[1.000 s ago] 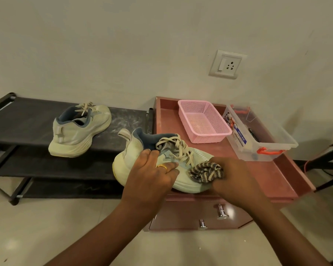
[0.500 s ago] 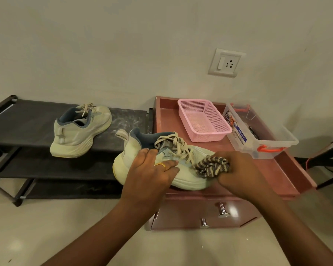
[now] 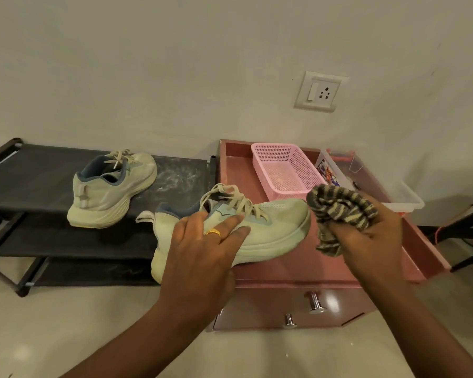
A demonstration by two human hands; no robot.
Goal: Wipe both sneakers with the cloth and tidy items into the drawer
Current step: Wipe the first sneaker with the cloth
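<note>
Left hand (image 3: 202,249) has the pale green sneaker (image 3: 279,222). The fingers lie spread and fairly flat over the side just below the laces (image 3: 230,197), and the thumb looks tucked under the sole, so it's a loose clamp rather than a fist. There's a gold ring (image 3: 213,232) on one finger. The shoe is tipped, with its toe towards the right hand and over the top of the pink drawer unit (image 3: 325,257), and its heel hanging off the unit's edge under the left wrist.

Right hand (image 3: 366,241) is curled tight round the bunched striped cloth (image 3: 342,205), dark with tan bands. It's held just off the sneaker's toe, and I can't tell if the cloth actually touches it. One end of the cloth dangles below the fingers.

The second sneaker (image 3: 112,186) sits well out past the left hand on the top tier of the black shoe rack (image 3: 38,181), heel towards the camera.

Beyond both hands, on the unit's top, there's a pink mesh basket (image 3: 284,170). A clear plastic box (image 3: 393,192) sits just behind the right hand.

Writing-wise, the box has a colourful label (image 3: 328,173), too blurred to read. The held sneaker has a thin line mark on its side, and I can't make out a brand.

Two chrome knobs (image 3: 316,302) on the drawer fronts show below and between the wrists. A wall socket (image 3: 320,91) is up above.
</note>
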